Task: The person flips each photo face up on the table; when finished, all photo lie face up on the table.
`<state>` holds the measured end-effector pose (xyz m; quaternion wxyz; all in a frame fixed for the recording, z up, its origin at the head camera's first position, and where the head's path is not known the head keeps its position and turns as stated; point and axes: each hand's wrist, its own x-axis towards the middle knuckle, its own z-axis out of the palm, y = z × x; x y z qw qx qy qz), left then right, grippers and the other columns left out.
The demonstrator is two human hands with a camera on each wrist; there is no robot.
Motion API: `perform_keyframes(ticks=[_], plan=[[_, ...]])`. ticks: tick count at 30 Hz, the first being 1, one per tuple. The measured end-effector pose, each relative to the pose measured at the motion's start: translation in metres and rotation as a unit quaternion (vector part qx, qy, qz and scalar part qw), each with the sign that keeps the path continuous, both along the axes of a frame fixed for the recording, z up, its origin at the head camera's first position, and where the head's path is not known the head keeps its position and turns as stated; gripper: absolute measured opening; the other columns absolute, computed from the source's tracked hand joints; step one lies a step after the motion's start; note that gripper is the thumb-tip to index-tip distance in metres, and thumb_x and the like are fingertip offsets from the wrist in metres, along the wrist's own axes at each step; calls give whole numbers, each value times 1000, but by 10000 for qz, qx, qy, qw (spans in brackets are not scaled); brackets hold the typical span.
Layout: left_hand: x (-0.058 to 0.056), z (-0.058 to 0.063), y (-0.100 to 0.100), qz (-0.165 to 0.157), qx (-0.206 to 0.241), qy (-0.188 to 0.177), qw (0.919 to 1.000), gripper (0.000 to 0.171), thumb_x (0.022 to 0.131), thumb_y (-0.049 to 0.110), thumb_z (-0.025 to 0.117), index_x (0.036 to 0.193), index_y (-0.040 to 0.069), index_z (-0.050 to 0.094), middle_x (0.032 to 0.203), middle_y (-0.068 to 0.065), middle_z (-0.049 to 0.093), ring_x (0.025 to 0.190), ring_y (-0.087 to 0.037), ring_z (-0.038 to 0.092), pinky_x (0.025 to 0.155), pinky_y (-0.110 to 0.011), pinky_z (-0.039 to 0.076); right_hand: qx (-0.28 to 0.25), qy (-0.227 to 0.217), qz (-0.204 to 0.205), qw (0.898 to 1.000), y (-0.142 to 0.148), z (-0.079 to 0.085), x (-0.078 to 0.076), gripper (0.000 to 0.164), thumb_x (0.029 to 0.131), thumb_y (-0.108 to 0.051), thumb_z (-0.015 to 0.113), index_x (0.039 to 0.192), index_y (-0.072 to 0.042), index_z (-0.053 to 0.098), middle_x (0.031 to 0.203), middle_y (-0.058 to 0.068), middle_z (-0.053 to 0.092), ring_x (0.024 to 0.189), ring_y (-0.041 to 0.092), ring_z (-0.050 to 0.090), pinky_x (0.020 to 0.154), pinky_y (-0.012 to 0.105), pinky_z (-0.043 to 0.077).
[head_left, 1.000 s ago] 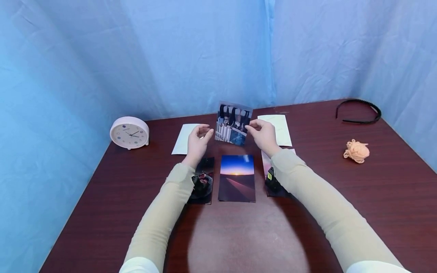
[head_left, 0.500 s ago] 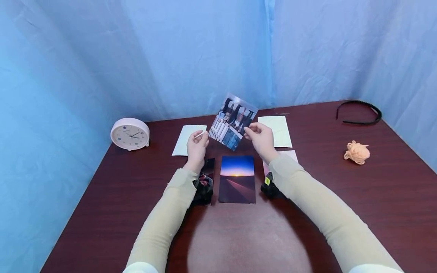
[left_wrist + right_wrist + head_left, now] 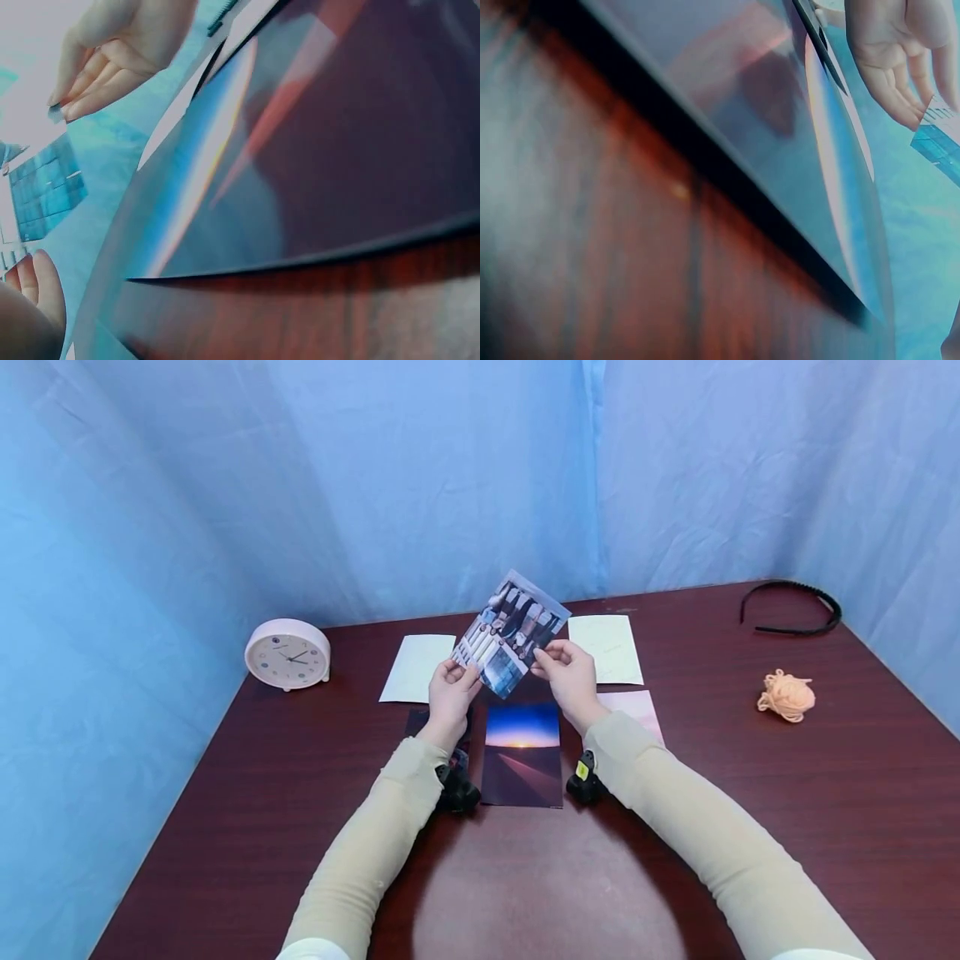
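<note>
A photo print (image 3: 517,625) of a row of people, turned on its side and tilted, is held up above the table between both hands. My left hand (image 3: 452,693) pinches its lower left edge with thumb and fingers. At the lower right edge, my right hand (image 3: 568,678) grips it between thumb and curled fingers. In the left wrist view the print's blue-tiled part (image 3: 49,191) shows between the hands. Below them lies a sunset road photo (image 3: 522,764). A dark photo (image 3: 417,720) is partly covered by my left wrist, and a pale pink one (image 3: 636,706) by my right forearm.
Two white sheets (image 3: 417,667) lie behind, one on each side of the held print. A round white clock (image 3: 288,654) stands at the left. Peach yarn (image 3: 786,695) and a black headband (image 3: 831,610) lie at the right. Blue curtains (image 3: 420,485) hang behind the table.
The print has turned clockwise from nearly upright to a slant. My left hand, at first apart from it, has moved right onto its lower left edge. The right hand keeps its grip.
</note>
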<state>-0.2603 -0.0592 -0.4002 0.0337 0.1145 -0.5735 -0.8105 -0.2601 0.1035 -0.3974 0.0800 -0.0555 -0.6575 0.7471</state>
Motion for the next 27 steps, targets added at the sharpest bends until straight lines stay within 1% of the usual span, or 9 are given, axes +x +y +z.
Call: perform_keyframes(ticks=[5, 8, 13, 16, 21, 25, 27], plan=[[3, -3, 2, -85, -96, -9, 9999, 34, 93, 1, 55, 125, -2, 46, 104, -10, 59, 90, -12, 59, 90, -35, 50, -160, 57, 15, 9999, -3, -2, 1, 9, 91, -4, 60, 94, 3, 55, 77, 2, 57, 68, 6, 62, 71, 21, 56], [4, -4, 1, -98, -161, 22, 9998, 33, 93, 1, 55, 126, -2, 47, 105, -11, 59, 89, -12, 59, 86, -32, 51, -171, 72, 33, 9998, -3, -3, 1, 10, 91, -4, 60, 95, 3, 55, 76, 1, 57, 67, 5, 63, 69, 19, 55], [4, -4, 0, -39, -179, 153, 9997, 34, 92, 0, 57, 125, -2, 49, 94, -6, 60, 82, -9, 60, 77, -25, 52, -264, 34, 95, 9996, -1, -5, 1, 10, 91, -7, 60, 93, 1, 55, 75, 0, 59, 67, 5, 63, 69, 19, 55], [3, -5, 0, 43, -253, 218, 9994, 35, 91, -1, 59, 124, -2, 50, 87, -2, 60, 79, -7, 60, 74, -23, 53, -269, 42, 165, 9995, 2, -5, 1, 10, 92, -10, 60, 93, -1, 56, 74, -1, 60, 67, 6, 64, 70, 20, 56], [3, -5, -4, 148, -366, 244, 9989, 35, 89, 0, 62, 122, -2, 52, 77, 2, 57, 75, -6, 58, 72, -22, 53, -67, 16, 304, 9995, 9, -3, -2, 13, 93, -17, 60, 95, -5, 55, 77, -4, 62, 71, 10, 65, 71, 20, 55], [6, -4, -9, 119, -483, 232, 9985, 33, 88, -1, 63, 118, -2, 50, 71, 4, 53, 70, -4, 55, 66, -19, 52, 127, -145, 446, 9988, 16, -1, -3, 21, 93, -22, 61, 103, -5, 55, 81, -5, 62, 72, 10, 64, 76, 23, 56], [7, -4, -12, 95, -577, 240, 9980, 34, 87, -2, 63, 118, -3, 49, 69, 5, 51, 67, -4, 53, 64, -18, 51, 193, -191, 517, 9983, 19, 0, -3, 27, 93, -24, 61, 109, -2, 55, 83, -6, 63, 73, 9, 64, 81, 28, 55]])
